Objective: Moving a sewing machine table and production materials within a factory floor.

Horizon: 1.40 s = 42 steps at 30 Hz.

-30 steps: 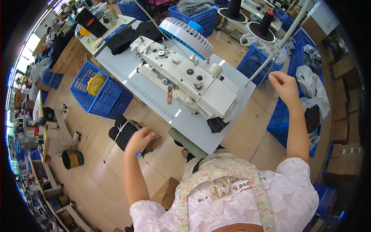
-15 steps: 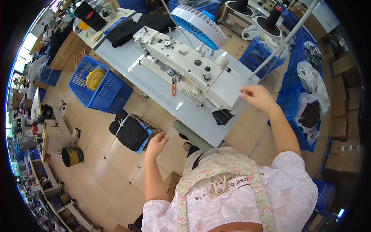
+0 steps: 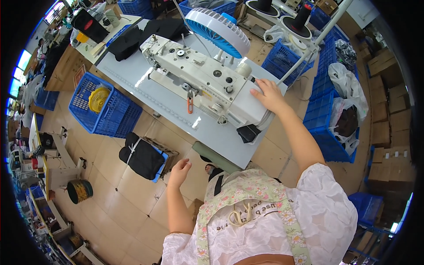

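Note:
My right hand [image 3: 270,95] lies over the right end of a white industrial sewing machine [image 3: 198,78], fingers stretched across its top and holding nothing. My left hand [image 3: 178,173] hangs in the air left of my body, loosely bent and open, with nothing in it. Nearest to that hand is a tied bundle of black cloth [image 3: 142,159] on a low stack. An orange-handled tool [image 3: 190,105], perhaps thread snips, hangs at the front of the machine. A small black pouch-like piece [image 3: 248,133] sits below the machine's right end.
A blue-and-white fan [image 3: 217,32] stands behind the machine. Black fabric [image 3: 164,31] lies on the far part of the table [image 3: 229,148]. A blue basket [image 3: 106,106] with a yellow colander stands left; a metal pole [image 3: 319,39] and blue crates [image 3: 316,128] stand right.
My right hand has moved from the machine's right edge onto its top, fingers now spread over it. The left hand stays raised, little changed. The whole view has shifted slightly.

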Motion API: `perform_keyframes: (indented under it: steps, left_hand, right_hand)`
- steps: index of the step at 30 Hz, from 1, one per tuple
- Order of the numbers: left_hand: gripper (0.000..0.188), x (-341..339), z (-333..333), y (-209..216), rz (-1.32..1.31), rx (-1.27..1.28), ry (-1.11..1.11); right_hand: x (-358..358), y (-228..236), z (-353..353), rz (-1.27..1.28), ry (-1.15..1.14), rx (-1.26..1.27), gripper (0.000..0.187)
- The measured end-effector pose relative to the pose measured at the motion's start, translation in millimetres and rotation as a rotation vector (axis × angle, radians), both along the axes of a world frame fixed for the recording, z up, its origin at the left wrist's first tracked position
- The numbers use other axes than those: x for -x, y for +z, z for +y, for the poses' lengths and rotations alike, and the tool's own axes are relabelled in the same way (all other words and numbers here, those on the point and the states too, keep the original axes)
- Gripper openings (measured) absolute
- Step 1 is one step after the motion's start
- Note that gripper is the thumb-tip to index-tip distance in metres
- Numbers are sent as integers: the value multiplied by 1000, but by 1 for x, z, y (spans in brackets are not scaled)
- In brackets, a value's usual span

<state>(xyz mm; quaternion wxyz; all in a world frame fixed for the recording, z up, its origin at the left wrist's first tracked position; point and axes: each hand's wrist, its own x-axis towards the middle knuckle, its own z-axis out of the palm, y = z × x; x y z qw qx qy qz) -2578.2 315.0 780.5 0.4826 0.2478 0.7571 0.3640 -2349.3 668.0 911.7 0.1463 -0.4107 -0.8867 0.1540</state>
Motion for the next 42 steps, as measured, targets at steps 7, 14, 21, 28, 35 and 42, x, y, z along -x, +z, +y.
perform_keyframes:
  steps: [7,14,21,28,35,42]
  left_hand:
    - [38,8,-23,-14,23,22,52]
    - [38,3,-33,-16,-7,60,105]
    - [37,-1,-26,-32,55,-20,63]
    - [38,-3,-33,-43,72,20,33]
    - [37,-4,-34,-42,97,40,23]
    - [41,-5,-40,-47,134,57,11]
  right_hand:
    - [2,-1,7,-163,-5,-55,66]
    - [9,2,4,-238,12,-32,67]
    - [3,-11,7,-133,-9,-103,58]
    - [5,-13,8,-144,-29,-71,58]
    - [1,-15,12,-138,-44,-88,59]
    - [5,-13,23,-105,-26,-94,56]
